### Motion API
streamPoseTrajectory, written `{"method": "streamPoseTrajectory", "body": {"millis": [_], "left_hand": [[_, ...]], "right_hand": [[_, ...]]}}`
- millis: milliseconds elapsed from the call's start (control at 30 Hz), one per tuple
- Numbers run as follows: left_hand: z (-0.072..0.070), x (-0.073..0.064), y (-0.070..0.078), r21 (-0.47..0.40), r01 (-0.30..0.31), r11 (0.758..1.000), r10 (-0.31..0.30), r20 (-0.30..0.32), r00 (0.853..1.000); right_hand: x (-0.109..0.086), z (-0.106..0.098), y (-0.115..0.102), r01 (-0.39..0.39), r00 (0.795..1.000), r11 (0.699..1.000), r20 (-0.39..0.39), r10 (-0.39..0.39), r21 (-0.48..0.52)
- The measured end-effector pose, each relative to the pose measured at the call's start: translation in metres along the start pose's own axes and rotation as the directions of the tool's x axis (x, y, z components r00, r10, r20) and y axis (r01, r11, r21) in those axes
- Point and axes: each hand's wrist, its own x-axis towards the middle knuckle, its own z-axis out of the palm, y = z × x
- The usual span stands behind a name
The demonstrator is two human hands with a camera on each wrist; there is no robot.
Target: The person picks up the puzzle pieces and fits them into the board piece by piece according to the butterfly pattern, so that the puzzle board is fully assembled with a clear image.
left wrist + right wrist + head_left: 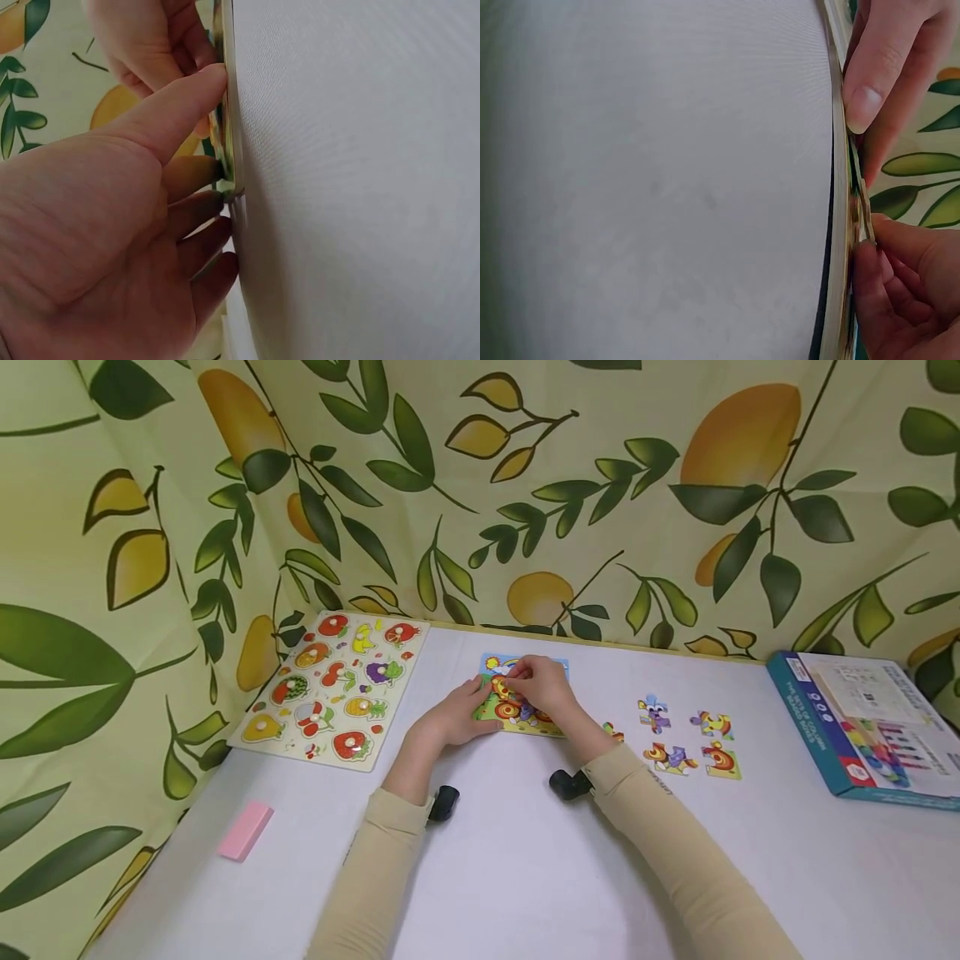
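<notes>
A colourful picture puzzle board lies flat toward the back of the table. My left hand steadies its left side, thumb at the near edge and fingers spread along the side. Over the board, my right hand pinches a puzzle piece between thumb and forefinger. In the right wrist view the piece is tilted, one edge slightly raised from the board, close to the left thumb. The left wrist view shows the left palm with its fingertips against the board's edge.
Several loose puzzle pieces lie right of the board, one partly behind the right forearm. A fruit peg board lies at the back left, a pink block nearer. A teal box sits far right. Patterned cloth hangs behind.
</notes>
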Motion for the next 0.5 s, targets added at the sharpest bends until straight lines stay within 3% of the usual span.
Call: {"method": "streamPoseTrajectory", "body": {"millis": [167, 500], "left_hand": [[0.0004, -0.0003, 0.0008, 0.025, 0.018, 1.000, -0.018, 0.001, 1.000], [0.0000, -0.0010, 0.0038, 0.083, 0.026, 0.996, -0.025, -0.006, 1.000]], "right_hand": [[-0.0004, 0.0001, -0.0004, 0.020, 1.000, 0.998, -0.001, -0.020, -0.057], [-0.0013, -0.0022, 0.0019, -0.011, 0.998, 1.000, 0.053, 0.012, -0.027]]}}
